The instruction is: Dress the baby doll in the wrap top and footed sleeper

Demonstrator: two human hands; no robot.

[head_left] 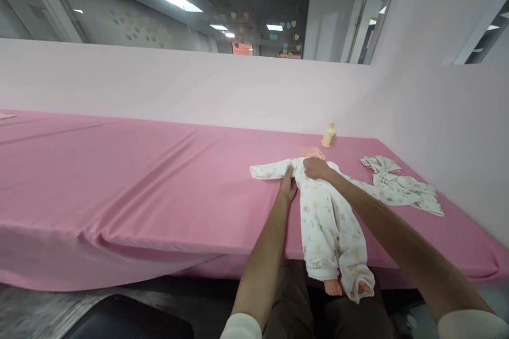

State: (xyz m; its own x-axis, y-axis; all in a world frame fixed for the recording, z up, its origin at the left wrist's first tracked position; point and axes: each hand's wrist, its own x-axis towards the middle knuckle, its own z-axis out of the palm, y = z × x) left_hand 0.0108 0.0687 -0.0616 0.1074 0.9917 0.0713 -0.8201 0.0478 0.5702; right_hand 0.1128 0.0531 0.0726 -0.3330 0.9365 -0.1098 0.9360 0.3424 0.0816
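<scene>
A baby doll (314, 152) lies on its back on the pink cloth, its head toward the wall and its bare feet at the front edge. It wears a white printed sleepsuit (320, 217), one sleeve stretched out to the left. My left hand (288, 184) is closed on that sleeve near the armpit, thumb on top and the other fingers partly hidden. Over the chest, my right hand (316, 168) is closed on the sleepsuit's front just below the doll's head. My right forearm covers part of the doll's other side.
A pale yellow pump bottle (329, 135) stands by the wall behind the doll. Crumpled white printed clothes (409, 189) lie to the right. The pink tablecloth (159, 180) hangs over the front edge in folds. Below it at the left is a black chair (127, 320).
</scene>
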